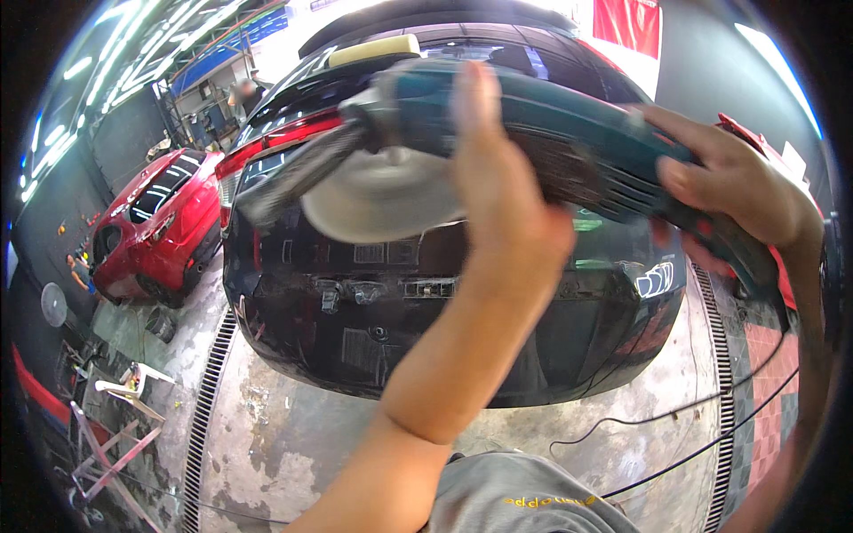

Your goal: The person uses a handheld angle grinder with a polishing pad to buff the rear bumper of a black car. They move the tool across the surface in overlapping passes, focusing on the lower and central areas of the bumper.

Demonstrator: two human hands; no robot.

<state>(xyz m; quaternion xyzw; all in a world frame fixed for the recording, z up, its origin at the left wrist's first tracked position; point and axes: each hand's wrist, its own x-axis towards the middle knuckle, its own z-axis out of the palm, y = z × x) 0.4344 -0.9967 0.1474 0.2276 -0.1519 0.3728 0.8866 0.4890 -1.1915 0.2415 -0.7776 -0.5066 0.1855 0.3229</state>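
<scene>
I hold a teal electric polisher [569,133] up in front of the rear of a black car [373,311]. My left hand [502,186] wraps the front of its body just behind the head, fingers pointing up. At the right, my right hand [742,182] grips the rear handle. The round whitish polishing pad [378,200] faces down and to the left, close to the car's rear window. A black side handle [293,173] sticks out to the left. A yellow foam pad [373,49] lies on the car's roof.
A red car [164,222] is parked at the left, and another red body [755,142] shows behind my right hand. Drain grates [209,391] run along the concrete floor. Black cables [675,417] trail at the right. A fan [53,305] and a folding frame [107,444] stand lower left. A person [244,91] is far back.
</scene>
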